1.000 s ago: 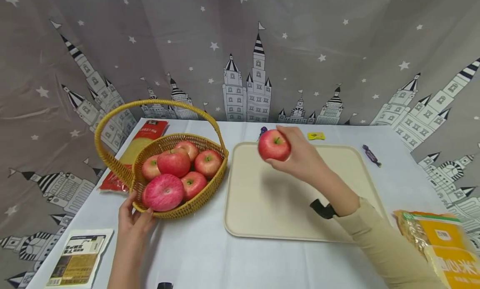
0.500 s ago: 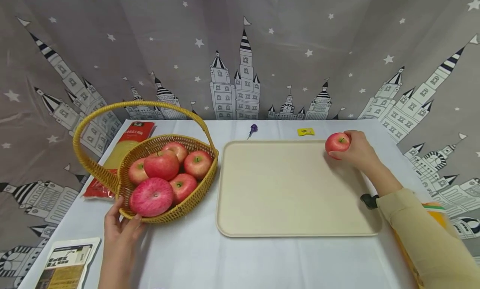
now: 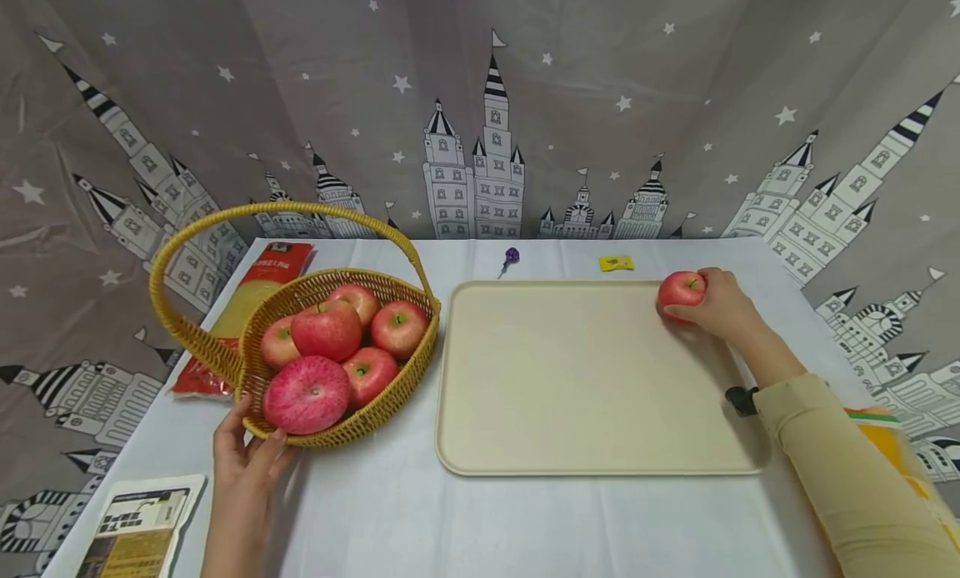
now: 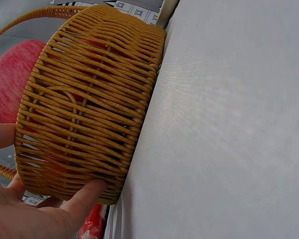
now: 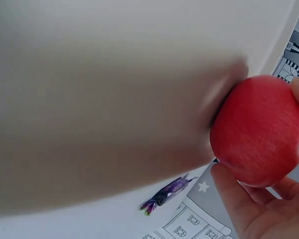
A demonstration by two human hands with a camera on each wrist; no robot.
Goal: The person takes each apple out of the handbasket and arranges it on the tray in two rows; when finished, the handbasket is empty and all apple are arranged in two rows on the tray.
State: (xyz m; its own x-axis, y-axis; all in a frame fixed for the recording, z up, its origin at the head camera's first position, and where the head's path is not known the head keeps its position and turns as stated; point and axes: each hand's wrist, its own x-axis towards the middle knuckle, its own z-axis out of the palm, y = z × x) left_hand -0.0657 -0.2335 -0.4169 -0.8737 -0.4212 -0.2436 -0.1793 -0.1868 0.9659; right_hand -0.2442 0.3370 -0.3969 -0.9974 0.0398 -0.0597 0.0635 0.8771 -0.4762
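Observation:
My right hand (image 3: 726, 308) grips a red apple (image 3: 681, 290) at the far right corner of the beige tray (image 3: 585, 378). In the right wrist view, fingers curl round this apple (image 5: 261, 132), which looks to be down on the tray or just above it. On the left stands a woven wicker basket (image 3: 390, 403) with a tall arched handle, holding several apples (image 3: 327, 330). The nearest one, a pinker apple (image 3: 307, 395), lies by the front rim. My left hand (image 3: 246, 470) holds the basket's near left end, its fingers spread over the wicker wall (image 4: 89, 99) in the left wrist view.
Behind the tray lie a purple lollipop (image 3: 511, 258) and a yellow candy (image 3: 617, 263). A red and yellow food packet (image 3: 262, 286) is partly behind the basket. A pouch (image 3: 138, 528) lies front left. An orange bag (image 3: 888, 445) is partly under the right sleeve.
My right hand has carried the apple rightward and down to the tray's far right corner. In the last half second it has hardly moved. The left hand stays at the basket.

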